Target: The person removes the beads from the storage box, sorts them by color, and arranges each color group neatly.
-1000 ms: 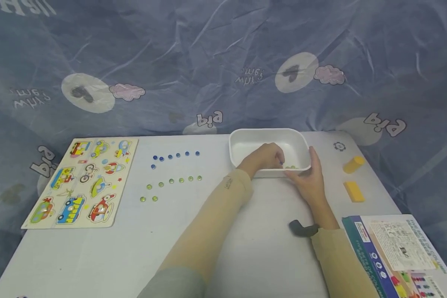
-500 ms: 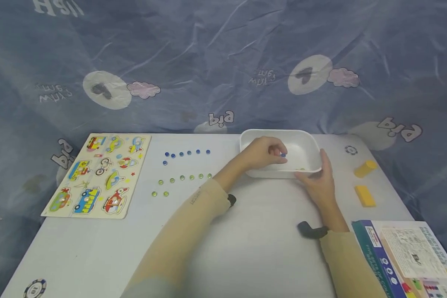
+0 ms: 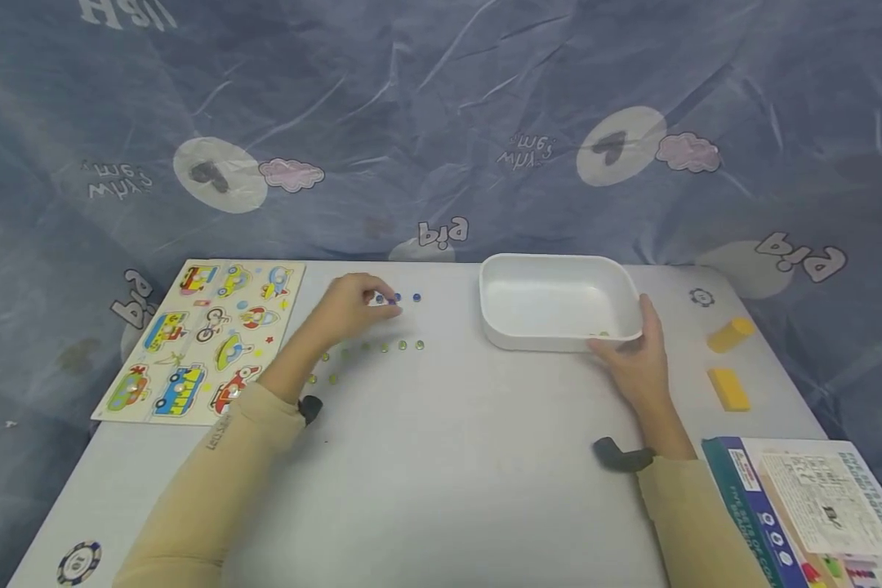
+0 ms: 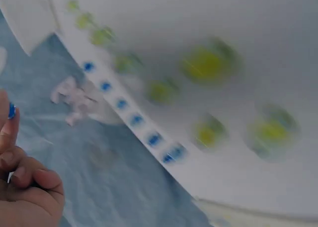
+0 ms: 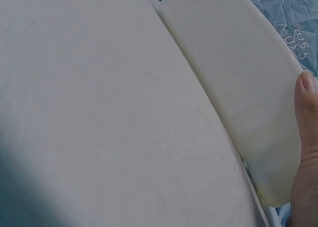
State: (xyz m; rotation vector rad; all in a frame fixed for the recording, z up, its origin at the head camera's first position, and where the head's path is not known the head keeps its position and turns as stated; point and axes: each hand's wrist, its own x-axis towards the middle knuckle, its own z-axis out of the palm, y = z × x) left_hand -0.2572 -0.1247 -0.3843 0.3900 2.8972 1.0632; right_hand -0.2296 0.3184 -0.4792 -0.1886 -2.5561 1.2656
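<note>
My left hand (image 3: 349,310) is over the row of blue glass marbles at the centre-left of the table, palm facing down. Thumb and index finger pinch a blue marble (image 4: 12,111), seen at the left edge of the left wrist view. Below that row lie several clear yellow-green marbles (image 3: 420,345), partly covered by the hand in the head view. My right hand (image 3: 641,363) grips the near right corner of a white plastic tray (image 3: 540,341), thumb at its near rim. A few green marbles (image 3: 604,333) show inside the tray by that corner.
A wooden vehicle puzzle board (image 3: 213,327) lies at the left. To the right are a yellow cylinder (image 3: 731,335), a yellow block (image 3: 728,389) and a boxed set (image 3: 808,498). A printed cloth (image 3: 382,122) rises behind the table.
The left hand has lifted a blue marble out of the tray and carried it left to the blue row. The right hand stays on the tray; the head view has shifted.
</note>
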